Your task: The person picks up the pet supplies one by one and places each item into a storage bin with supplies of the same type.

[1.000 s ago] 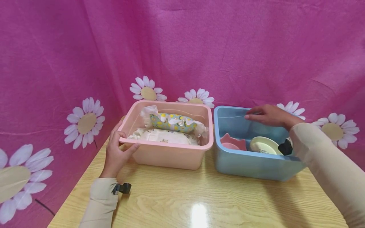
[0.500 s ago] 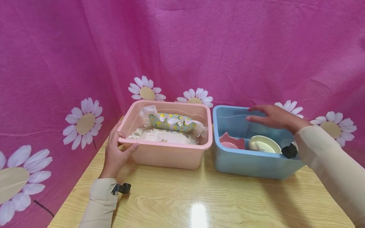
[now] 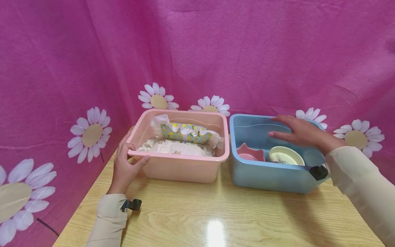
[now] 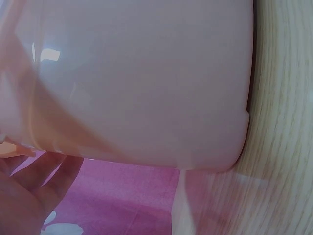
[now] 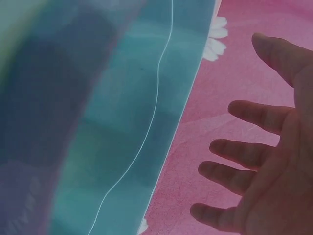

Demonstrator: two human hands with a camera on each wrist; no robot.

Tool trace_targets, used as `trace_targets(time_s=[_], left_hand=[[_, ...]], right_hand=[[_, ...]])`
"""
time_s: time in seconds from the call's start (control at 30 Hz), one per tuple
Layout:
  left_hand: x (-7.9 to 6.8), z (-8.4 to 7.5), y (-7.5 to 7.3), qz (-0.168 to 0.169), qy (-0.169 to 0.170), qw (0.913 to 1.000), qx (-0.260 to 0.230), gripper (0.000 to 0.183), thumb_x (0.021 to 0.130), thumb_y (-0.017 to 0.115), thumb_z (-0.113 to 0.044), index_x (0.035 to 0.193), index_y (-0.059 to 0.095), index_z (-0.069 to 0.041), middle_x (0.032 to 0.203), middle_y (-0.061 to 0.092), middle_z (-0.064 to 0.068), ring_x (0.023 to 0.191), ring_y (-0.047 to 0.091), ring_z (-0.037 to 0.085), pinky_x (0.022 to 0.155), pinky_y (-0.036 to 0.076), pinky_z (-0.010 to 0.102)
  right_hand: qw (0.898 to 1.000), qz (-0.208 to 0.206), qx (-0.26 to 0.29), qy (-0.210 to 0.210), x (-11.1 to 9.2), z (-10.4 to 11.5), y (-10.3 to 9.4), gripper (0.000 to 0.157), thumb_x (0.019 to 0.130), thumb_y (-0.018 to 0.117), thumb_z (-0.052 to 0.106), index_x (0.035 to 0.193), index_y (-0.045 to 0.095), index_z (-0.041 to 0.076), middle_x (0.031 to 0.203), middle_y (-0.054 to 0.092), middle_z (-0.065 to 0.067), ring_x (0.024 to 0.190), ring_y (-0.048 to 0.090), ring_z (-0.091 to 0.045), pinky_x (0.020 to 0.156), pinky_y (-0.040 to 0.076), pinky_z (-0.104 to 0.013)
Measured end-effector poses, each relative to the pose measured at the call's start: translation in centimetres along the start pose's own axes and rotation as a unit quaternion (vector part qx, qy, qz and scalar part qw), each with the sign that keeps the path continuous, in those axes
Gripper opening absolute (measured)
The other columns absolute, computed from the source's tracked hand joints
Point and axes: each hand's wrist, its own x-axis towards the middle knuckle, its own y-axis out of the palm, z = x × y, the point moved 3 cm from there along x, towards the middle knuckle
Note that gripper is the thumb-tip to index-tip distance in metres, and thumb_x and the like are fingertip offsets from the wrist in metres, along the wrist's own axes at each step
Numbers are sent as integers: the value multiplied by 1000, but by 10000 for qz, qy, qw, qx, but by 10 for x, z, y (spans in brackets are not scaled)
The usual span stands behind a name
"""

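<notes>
My left hand [image 3: 124,168] grips the front left corner of a pink plastic bin [image 3: 182,168], thumb along the front rim and fingers on the left side. Inside that bin sit a blue packet with yellow prints [image 3: 185,133] and white ruffled ends, and a white wrapped bundle [image 3: 176,147] in front of it. Over the blue plastic bin [image 3: 274,178] hovers my right hand [image 3: 303,133], fingers spread and holding nothing. A pink cat-eared bowl [image 3: 250,153] and a cream oval dish [image 3: 285,156] lie in the blue bin. The right wrist view shows the spread fingers [image 5: 244,112].
Both bins stand side by side on a light wooden table [image 3: 179,212], with a narrow gap between them. Behind and to the left hangs a magenta cloth [image 3: 247,51] with daisy prints. Black camera straps sit at both wrists.
My right hand has shifted slightly right and toward me over the blue bin, its fingers spreading wider. The left hand stays at the pink bin's corner.
</notes>
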Motion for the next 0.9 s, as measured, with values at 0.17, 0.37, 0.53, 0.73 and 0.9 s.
trace_targets(time_s=[0.17,0.37,0.53,0.73,0.9], left_hand=[[3,11,2,5,19,10000,36,44,68,78,-17,90,41,-4,145,28,1,122,36,21,87,43,25],[3,29,3,-23,31,9998,217,47,68,79,-24,91,41,-9,145,27,-8,120,37,17,84,46,38],[4,30,5,21,6,9998,185,47,69,78,-26,91,41,-8,145,26,-9,120,37,18,85,47,39],[-1,25,2,3,-175,9994,295,45,68,78,-22,91,42,-8,144,27,-7,119,38,17,83,44,17],[-1,5,0,62,-179,9996,209,44,71,76,-18,93,41,-5,145,27,-1,118,39,19,85,44,20]], right_hand=[[9994,-207,-288,-16,-7,4,1,68,80,61,48,134,40,12,134,41,-16,123,35,-37,93,32,-59],[9974,-344,-558,312,-14,9,1,73,79,57,55,136,36,15,138,34,-18,122,33,-40,90,31,-64],[9955,-448,-668,503,-18,15,0,75,79,54,57,137,34,15,140,30,-19,123,30,-42,88,27,-67],[9936,-766,-680,475,-24,23,6,80,78,55,58,140,29,15,141,29,-20,122,31,-44,84,28,-66],[9931,-814,-573,622,-31,27,9,84,79,55,58,143,21,17,144,21,-22,125,25,-46,84,24,-66]])
